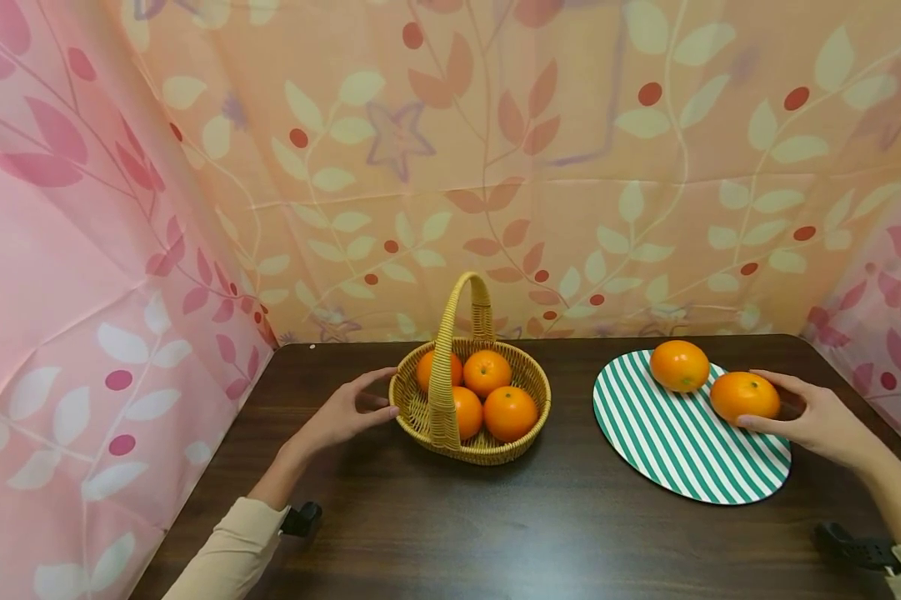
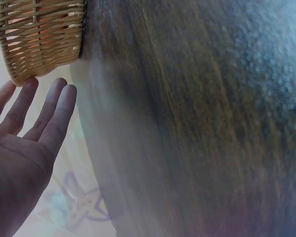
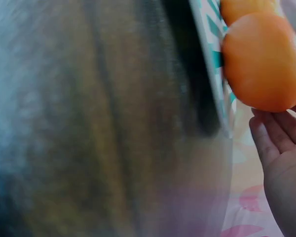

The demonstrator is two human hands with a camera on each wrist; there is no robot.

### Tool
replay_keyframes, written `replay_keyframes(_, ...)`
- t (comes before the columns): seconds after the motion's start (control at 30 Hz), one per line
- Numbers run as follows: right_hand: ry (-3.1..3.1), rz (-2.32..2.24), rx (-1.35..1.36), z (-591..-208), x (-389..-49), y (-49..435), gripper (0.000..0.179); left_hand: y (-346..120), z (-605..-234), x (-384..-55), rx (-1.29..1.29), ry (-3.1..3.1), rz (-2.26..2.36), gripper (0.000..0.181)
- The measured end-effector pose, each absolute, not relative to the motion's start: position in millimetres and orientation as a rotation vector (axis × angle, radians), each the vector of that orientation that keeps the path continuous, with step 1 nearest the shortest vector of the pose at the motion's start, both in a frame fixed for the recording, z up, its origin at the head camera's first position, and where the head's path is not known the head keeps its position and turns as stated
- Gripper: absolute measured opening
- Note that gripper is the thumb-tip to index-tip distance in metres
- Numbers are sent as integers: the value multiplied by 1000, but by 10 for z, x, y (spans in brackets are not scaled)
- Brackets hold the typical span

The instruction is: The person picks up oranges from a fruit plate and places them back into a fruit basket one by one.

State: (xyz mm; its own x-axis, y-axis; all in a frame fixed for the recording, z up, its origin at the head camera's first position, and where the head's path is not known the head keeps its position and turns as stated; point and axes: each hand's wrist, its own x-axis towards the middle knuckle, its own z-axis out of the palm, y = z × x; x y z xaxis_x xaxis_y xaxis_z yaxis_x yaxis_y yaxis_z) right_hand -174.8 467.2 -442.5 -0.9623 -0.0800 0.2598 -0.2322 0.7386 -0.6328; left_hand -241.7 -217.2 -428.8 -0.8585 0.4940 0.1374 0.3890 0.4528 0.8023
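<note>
A yellow wicker basket with a tall arched handle stands mid-table and holds several oranges. My left hand touches the basket's left side with thumb and fingertips; in the left wrist view its fingers look fairly straight against the woven wall. Over on the right, a green-and-white striped oval mat bears two oranges. The left one lies free near the mat's far edge. My right hand holds the right orange between thumb and fingers, its palm apart from the fruit.
All this stands on a dark wood-grain table. Patterned cloth hangs behind it, and pink cloth lines the left side. Each wrist wears a black strap.
</note>
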Motion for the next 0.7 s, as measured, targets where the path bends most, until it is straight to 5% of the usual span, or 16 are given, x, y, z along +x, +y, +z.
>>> replay_keyframes(0.7, -2626, 993, 221, -3955, -1774, 4495, 69, -2173, -4310, -2431, 781, 2551, 1417, 68)
